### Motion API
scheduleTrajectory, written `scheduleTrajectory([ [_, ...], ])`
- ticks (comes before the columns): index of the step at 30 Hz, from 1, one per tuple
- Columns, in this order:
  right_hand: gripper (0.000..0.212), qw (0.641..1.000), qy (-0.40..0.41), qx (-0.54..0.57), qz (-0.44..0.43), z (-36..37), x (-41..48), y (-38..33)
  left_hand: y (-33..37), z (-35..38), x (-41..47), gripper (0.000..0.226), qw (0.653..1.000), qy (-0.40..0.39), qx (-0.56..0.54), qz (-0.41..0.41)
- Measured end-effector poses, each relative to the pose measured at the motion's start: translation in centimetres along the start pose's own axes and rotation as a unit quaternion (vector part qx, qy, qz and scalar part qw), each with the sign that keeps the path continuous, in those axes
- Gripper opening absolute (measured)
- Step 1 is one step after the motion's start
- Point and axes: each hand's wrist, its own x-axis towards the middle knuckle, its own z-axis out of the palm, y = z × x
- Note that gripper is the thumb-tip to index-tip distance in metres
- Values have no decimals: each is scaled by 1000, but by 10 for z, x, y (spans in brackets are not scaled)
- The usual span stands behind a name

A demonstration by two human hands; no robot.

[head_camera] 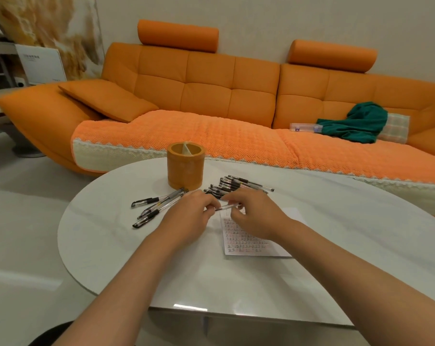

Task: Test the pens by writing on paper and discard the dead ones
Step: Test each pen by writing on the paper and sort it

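Head view: both hands meet over the table (141,265) centre, a bit far of mid. L hand (189,217) & R hand (256,216) each pinch one pen (225,208) btwn them: clear barrel, lying roughly level, left-right, just above the paper's far edge. L fingers curled, tips clamped on pen's left end; R fingers curled too, tips on its right end, thumb side hidden so exact grip can't tell. Whether cap is on or off: can't tell, hands cover the ends. Paper (251,245) lies flat on table under/near of R hand, w/ rows of small dark & reddish marks on it; R wrist covers part. Pile (238,184) of black-capped pens lies just far of the hands, tips pointing right, touching each other. Loose pens (154,208), approx four or five, lie left of L hand, fanned out, caps toward left/near. Cup (186,168), orange, round, upright w/ divider inside, stands far of both groups, just beside them. Beyond table: orange sofa (211,81) w/ a pillow (106,98) at left; at right on the seat a green cloth (358,123) & a clear case (303,127) touching it.
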Motion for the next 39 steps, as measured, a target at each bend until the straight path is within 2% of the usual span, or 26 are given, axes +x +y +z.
scheduleTrajectory([
  [5,25,1000,2,-21,8,-5,-21,12,16,9,0,18,1000,4,-11,29],
  [11,23,996,15,28,83,-10,-39,37,11,6,2,15,999,-21,42,-26],
  [16,22,997,40,17,69,-12,-40,43,11,12,2,16,997,-42,60,-38],
  [22,22,992,75,-96,19,-3,-48,44,21,21,2,9,999,-16,36,-27],
  [26,24,997,42,-52,-22,2,-53,33,30,30,0,8,999,-8,13,36],
  [29,27,999,12,-27,-18,4,-53,31,34,34,0,10,998,-3,14,64],
  [34,29,999,-10,-45,8,3,-52,39,37,36,2,11,999,-21,29,30],
  [39,29,998,-29,-53,14,6,-55,39,38,41,4,10,998,-25,36,34],
])
